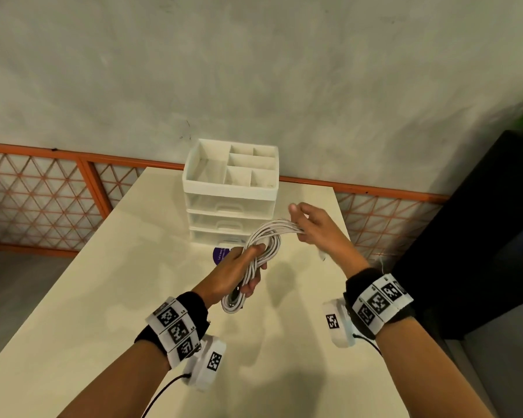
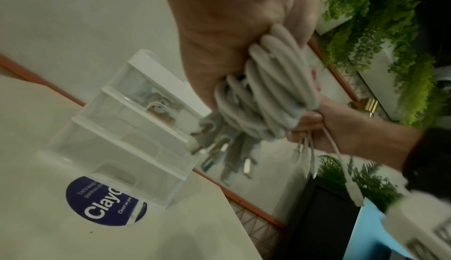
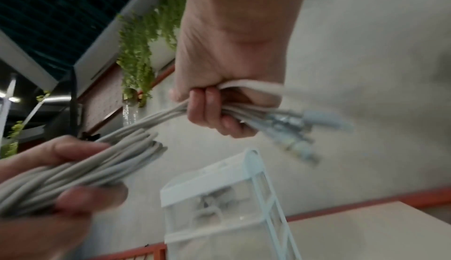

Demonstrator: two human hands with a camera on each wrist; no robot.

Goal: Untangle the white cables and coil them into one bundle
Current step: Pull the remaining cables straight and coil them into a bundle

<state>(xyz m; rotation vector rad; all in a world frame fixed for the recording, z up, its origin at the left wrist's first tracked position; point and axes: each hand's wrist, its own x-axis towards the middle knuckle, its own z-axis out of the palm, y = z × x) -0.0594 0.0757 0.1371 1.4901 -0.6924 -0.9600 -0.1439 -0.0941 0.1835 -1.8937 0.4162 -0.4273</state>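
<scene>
A bundle of white cables (image 1: 261, 254) hangs in the air above the cream table (image 1: 103, 297). My left hand (image 1: 239, 267) grips the coiled loops (image 2: 263, 94) in its fist, with a loop drooping below it. My right hand (image 1: 310, 223) grips the free ends of the same cables (image 3: 146, 127), up and to the right of the left hand. Metal plugs (image 3: 292, 127) stick out past the right fingers (image 3: 209, 109). More plugs (image 2: 227, 156) dangle under the left fist.
A white plastic organiser with three clear drawers (image 1: 230, 191) stands at the table's far edge, just beyond my hands. A round dark blue sticker (image 2: 105, 202) lies on the table at its foot. A black cabinet (image 1: 480, 236) stands at the right, an orange lattice rail (image 1: 43, 188) behind.
</scene>
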